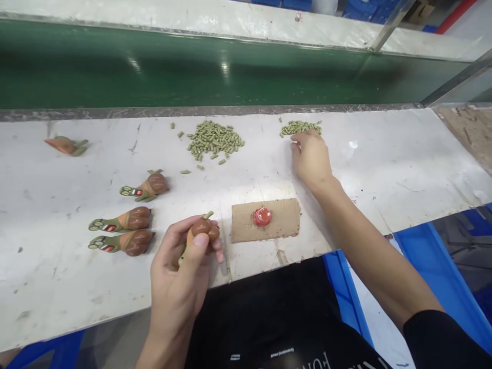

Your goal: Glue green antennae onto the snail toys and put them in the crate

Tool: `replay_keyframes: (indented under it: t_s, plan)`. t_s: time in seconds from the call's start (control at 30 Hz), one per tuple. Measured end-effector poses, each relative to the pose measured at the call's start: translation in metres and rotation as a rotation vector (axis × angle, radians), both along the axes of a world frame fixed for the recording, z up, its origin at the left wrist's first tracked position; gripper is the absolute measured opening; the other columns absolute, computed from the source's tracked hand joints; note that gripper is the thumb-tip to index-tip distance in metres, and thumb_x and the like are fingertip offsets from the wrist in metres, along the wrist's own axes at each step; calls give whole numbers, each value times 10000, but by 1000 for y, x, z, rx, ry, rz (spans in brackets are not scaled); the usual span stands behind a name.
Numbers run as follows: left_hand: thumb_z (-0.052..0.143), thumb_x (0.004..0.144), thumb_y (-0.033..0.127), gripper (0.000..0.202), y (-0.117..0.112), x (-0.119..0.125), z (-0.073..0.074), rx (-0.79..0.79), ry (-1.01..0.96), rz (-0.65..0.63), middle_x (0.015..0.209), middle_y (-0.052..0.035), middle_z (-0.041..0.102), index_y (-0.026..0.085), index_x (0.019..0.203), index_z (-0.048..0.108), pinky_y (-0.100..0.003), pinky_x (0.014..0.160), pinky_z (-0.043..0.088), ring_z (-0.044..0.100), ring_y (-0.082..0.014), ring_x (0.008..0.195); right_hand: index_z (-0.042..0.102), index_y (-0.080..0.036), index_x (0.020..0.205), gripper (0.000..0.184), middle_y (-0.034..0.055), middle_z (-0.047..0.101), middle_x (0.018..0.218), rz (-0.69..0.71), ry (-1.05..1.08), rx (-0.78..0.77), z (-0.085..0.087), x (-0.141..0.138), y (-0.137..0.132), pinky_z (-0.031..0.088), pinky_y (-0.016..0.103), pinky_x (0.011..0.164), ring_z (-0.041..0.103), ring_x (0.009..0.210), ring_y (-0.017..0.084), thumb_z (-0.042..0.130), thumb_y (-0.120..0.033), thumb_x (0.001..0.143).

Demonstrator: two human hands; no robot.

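Head view: left hand gripping glossy brown-shelled toy snail above scuffed white table; right hand resting curled fingertips on small heap of green cylindrical pellets, cannot tell whether pinching.

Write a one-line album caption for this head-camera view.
Left hand grips a brown toy figure; right hand touches a pile of green pellets on the white bench.

Five toy figures, two pellet piles, one cardboard piece, one red cap.
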State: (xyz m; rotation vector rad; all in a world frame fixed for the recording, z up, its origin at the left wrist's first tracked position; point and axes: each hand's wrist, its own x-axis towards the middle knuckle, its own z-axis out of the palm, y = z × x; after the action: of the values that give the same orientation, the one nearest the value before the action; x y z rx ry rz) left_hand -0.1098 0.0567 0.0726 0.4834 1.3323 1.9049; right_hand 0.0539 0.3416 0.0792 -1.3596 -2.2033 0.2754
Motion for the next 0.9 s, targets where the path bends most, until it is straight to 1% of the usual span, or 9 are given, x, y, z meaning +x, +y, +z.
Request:
replay_keyframes:
  t_s: [0.1, 0.17, 0.23, 0.33, 0.5, 0.6, 0.77, 0.8, 0.9]
  plan:
    - [1003, 888, 361, 248, 1, 1, 0, 15, 17, -2, 942, -36, 790, 247, 1067, 875, -192, 571, 634, 702, -132, 724, 803, -185, 986, 295, 188, 739, 1096, -6, -54, 3, -6, 0, 6, 577, 560, 1003, 710, 1049, 397, 532, -68, 971]
    - [999, 892, 372, 241, 2, 1, 0, 29, 42, -8, 922, -29, 779, 245, 1055, 874, -198, 570, 629, 696, -132, 715, 774, -207, 902, 258, 167, 749, 1003, 3, -55, -13, -6, 2, 7, 580, 543, 960, 708, 1002, 395, 559, -71, 946]
    - [987, 905, 376, 231, 4, 0, -2, 35, 72, -20, 920, -22, 771, 248, 1054, 866, -210, 576, 624, 692, -132, 713, 767, -208, 906, 225, 152, 756, 956, 17, -53, -31, -4, 4, 10, 577, 527, 927, 709, 980, 395, 586, -75, 921]
    - [958, 940, 371, 213, 4, 0, -5, 23, 130, -59, 945, -18, 774, 257, 1081, 846, -242, 607, 622, 701, -136, 720, 781, -184, 978, 198, 158, 767, 974, 27, -50, -58, 0, 7, 13, 562, 524, 934, 712, 1008, 406, 624, -87, 908]
    - [922, 976, 338, 174, 2, 3, -6, 24, 174, -76, 950, -12, 773, 254, 1093, 824, -264, 620, 605, 699, -142, 723, 730, -210, 826, 211, 155, 742, 928, 20, -74, -81, 3, 9, 11, 544, 503, 910, 690, 985, 393, 612, -44, 880]
    - [928, 971, 333, 164, 3, 7, -4, 29, 158, -54, 934, -12, 769, 257, 1078, 829, -267, 622, 605, 692, -149, 736, 738, -215, 852, 236, 130, 746, 907, 37, -84, -76, 4, 11, 3, 547, 481, 861, 684, 938, 372, 608, -19, 824]
    - [967, 936, 412, 218, 4, 11, -1, 54, 152, -44, 930, -16, 764, 267, 1032, 836, -291, 577, 603, 684, -170, 725, 778, -194, 1051, 329, 87, 767, 852, 68, -38, -104, 4, 21, -19, 576, 443, 795, 709, 841, 325, 641, -46, 791]
    - [974, 929, 429, 233, 4, 11, -1, 56, 153, -40, 924, -14, 757, 269, 1022, 833, -299, 573, 598, 682, -172, 720, 780, -188, 1044, 314, 89, 774, 857, 69, -28, -107, 4, 24, -23, 584, 436, 789, 717, 839, 319, 650, -52, 793]
    - [980, 920, 462, 250, 4, 10, 1, 50, 126, -42, 929, -11, 738, 291, 1009, 820, -324, 558, 575, 680, -183, 715, 782, -185, 904, 191, 109, 798, 900, 67, -18, -131, 4, 35, -35, 605, 439, 810, 744, 873, 318, 673, -55, 815]
